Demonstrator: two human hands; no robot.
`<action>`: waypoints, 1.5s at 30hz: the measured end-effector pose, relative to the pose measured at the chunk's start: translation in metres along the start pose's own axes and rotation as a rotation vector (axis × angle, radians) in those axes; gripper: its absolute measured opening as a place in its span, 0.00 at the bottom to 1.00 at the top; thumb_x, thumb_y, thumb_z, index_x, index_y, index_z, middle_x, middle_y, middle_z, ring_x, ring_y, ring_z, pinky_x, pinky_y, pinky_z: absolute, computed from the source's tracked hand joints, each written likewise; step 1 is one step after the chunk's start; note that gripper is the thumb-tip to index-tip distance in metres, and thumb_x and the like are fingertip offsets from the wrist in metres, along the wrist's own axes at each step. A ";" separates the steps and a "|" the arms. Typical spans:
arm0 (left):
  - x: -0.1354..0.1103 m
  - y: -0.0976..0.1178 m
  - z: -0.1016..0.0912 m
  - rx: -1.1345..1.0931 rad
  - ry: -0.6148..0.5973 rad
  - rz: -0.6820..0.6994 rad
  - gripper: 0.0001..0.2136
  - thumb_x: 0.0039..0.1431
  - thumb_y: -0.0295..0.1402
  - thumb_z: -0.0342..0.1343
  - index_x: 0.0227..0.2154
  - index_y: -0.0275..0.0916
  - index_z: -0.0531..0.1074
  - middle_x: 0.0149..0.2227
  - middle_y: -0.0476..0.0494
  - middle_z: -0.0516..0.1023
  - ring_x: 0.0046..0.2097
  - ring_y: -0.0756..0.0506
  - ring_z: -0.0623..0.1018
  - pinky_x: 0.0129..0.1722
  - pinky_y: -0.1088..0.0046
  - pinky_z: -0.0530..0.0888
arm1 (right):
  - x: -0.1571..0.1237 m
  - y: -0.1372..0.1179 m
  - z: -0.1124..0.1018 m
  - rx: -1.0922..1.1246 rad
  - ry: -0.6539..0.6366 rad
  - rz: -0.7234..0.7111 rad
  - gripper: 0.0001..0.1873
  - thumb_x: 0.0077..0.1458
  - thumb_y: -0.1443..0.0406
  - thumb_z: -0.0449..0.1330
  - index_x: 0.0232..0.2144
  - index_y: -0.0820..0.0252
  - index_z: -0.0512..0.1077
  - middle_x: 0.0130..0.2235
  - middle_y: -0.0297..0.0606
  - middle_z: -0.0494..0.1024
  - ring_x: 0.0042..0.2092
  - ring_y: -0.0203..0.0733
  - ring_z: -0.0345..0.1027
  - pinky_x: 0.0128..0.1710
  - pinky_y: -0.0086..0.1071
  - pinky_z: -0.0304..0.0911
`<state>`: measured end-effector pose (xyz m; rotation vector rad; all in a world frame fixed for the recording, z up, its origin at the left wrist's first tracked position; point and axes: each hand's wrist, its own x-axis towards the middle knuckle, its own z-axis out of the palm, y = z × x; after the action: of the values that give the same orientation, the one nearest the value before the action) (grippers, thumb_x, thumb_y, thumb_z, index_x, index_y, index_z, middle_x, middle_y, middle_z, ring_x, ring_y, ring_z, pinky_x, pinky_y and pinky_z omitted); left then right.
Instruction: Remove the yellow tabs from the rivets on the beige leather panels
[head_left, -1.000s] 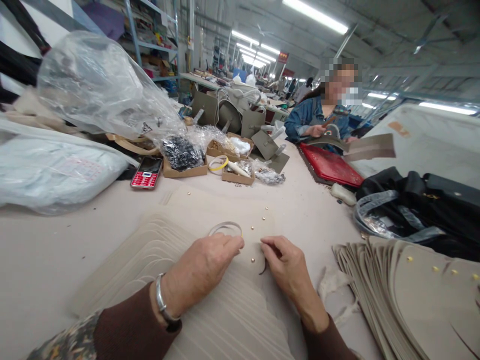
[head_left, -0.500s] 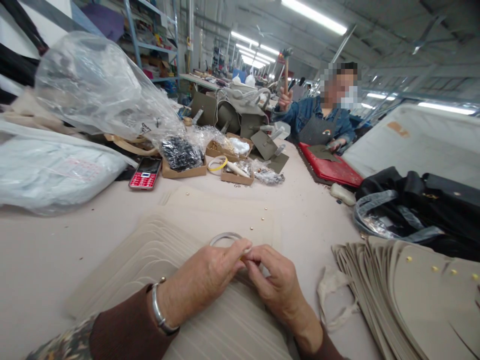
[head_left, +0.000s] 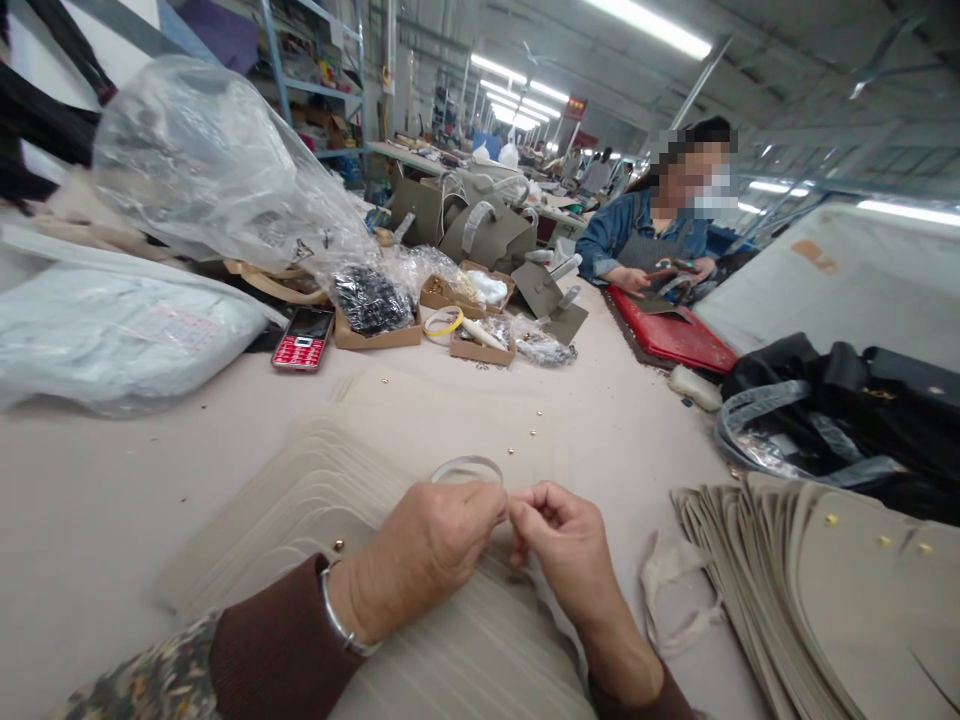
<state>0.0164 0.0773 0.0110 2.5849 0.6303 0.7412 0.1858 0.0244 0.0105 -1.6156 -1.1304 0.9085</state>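
My left hand [head_left: 427, 555] and my right hand [head_left: 564, 545] meet fingertip to fingertip over a fanned stack of beige leather pieces [head_left: 315, 500]. Both are closed in a pinch on something too small to make out. A roll of clear tape [head_left: 469, 470] lies just beyond my left fingers. A few small brass studs [head_left: 511, 451] sit on the leather past the tape. A silver bracelet is on my left wrist.
A second fanned stack of beige pieces with studs [head_left: 825, 590] lies at right. Black bags [head_left: 847, 410] sit behind it. A red phone [head_left: 302, 340], cardboard trays of hardware [head_left: 480, 345] and plastic bags [head_left: 210, 170] line the far side. Another person [head_left: 645, 240] works at a red mat [head_left: 671, 335].
My right hand moved left to meet my left hand, and both now pinch together. The person at the back raised a hammer, then lowered it to the red mat.
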 end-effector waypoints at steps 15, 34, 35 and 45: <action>0.007 -0.002 0.002 0.276 -0.301 -0.182 0.06 0.65 0.23 0.45 0.36 0.38 0.65 0.37 0.44 0.71 0.39 0.43 0.69 0.39 0.65 0.68 | 0.006 0.019 -0.013 -0.469 -0.140 -0.039 0.13 0.53 0.60 0.57 0.23 0.61 0.75 0.19 0.33 0.73 0.20 0.35 0.65 0.21 0.26 0.59; 0.005 -0.006 0.003 0.261 -0.262 -0.126 0.06 0.63 0.22 0.46 0.35 0.39 0.65 0.36 0.44 0.69 0.38 0.43 0.67 0.39 0.64 0.66 | -0.006 0.029 -0.013 -0.684 -0.044 -0.309 0.11 0.59 0.63 0.54 0.30 0.58 0.76 0.30 0.39 0.80 0.31 0.42 0.73 0.35 0.31 0.64; 0.006 -0.006 0.003 0.252 -0.260 -0.119 0.06 0.64 0.22 0.46 0.34 0.39 0.65 0.36 0.44 0.69 0.38 0.43 0.67 0.39 0.64 0.66 | -0.005 0.028 -0.010 -0.713 -0.040 -0.309 0.11 0.59 0.63 0.54 0.30 0.58 0.76 0.28 0.38 0.80 0.29 0.41 0.72 0.33 0.30 0.63; 0.005 -0.004 -0.009 0.153 -0.238 -0.066 0.06 0.64 0.23 0.47 0.33 0.38 0.64 0.35 0.46 0.70 0.37 0.44 0.67 0.34 0.68 0.65 | 0.006 0.014 -0.012 -0.654 -0.196 -0.022 0.10 0.49 0.66 0.57 0.18 0.60 0.73 0.18 0.30 0.71 0.21 0.33 0.63 0.22 0.25 0.51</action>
<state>0.0143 0.0853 0.0184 2.7194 0.7172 0.3689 0.2026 0.0250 0.0001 -2.0512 -1.7013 0.7297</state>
